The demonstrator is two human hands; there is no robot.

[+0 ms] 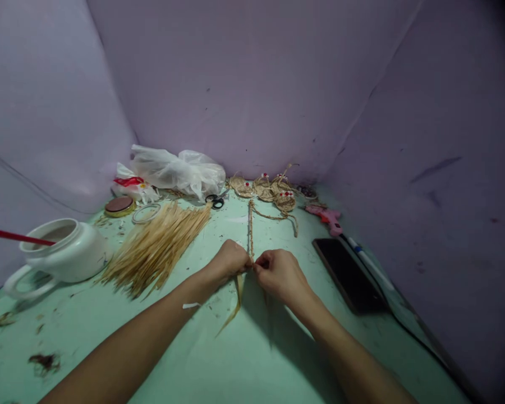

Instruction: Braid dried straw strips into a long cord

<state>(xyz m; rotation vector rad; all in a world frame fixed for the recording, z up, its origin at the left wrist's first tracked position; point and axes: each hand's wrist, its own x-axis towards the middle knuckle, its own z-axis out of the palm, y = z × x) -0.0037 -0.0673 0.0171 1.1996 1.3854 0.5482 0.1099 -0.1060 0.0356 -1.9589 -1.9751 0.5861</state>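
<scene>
A thin cord of twisted or braided straw-coloured fibre [251, 230] runs straight away from me over the green tabletop. At its near end, my left hand [232, 259] is closed in a pinch on the cord. My right hand [281, 275] pinches the same spot from the other side, its fingertips almost touching the left ones. A loose flat strand [237, 306] hangs below the left hand, and a fainter one trails under the right. To the left lies a fanned bundle of dry straw strips [157, 247].
At the back are woven straw pieces with red and white beads [264, 188], black-handled scissors [214, 201] and a plastic bag [180, 171]. A white mug [79, 252] stands left. A phone [349, 275], pink glue gun [328, 217] and black cable [416, 331] lie right.
</scene>
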